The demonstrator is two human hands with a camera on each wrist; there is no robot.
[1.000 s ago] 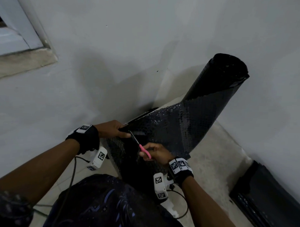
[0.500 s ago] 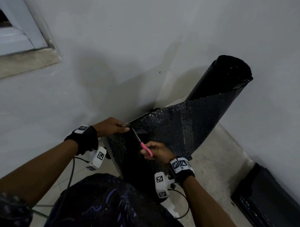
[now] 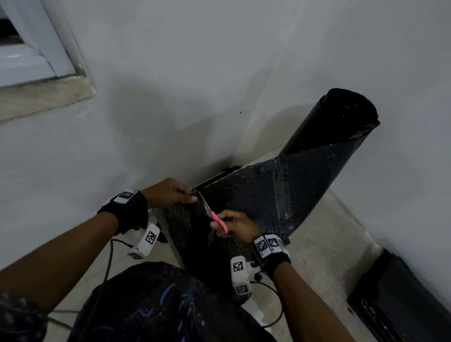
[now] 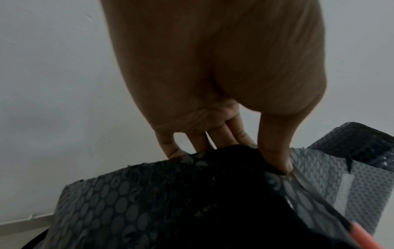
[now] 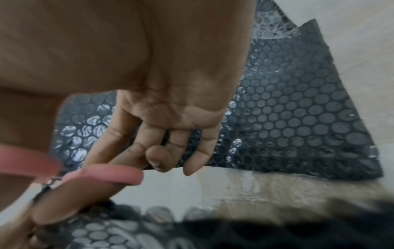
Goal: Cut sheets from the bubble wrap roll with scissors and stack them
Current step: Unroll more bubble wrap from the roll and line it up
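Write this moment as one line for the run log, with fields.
step: cutting sheet | left hand: pinches bubble wrap top edge | right hand: holds scissors, blades at that edge | roll: upright in wall corner

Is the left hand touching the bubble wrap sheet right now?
Touching. The left wrist view shows the left hand pinching the bubble wrap sheet's top edge, thumb pressed on the near face and fingers behind it.
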